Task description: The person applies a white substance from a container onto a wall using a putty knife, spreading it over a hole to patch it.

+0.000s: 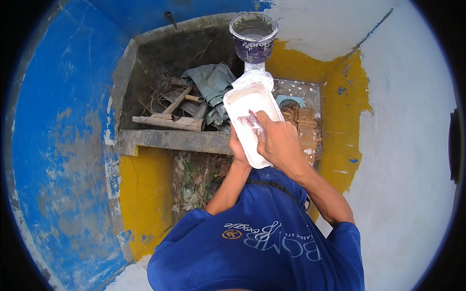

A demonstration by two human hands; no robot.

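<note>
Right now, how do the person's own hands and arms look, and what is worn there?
The left hand and right hand are bare, without gloves, and no watch shows at the wrists. The forearms are uncovered. Short blue sleeves end near the elbows, part of a blue T-shirt with pale lettering and a round orange emblem.

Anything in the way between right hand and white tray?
Nothing visible: the right hand is over the open white tray, smeared tool in its grip; the left hand sits at the tray's left edge, clear of the tool.
</note>
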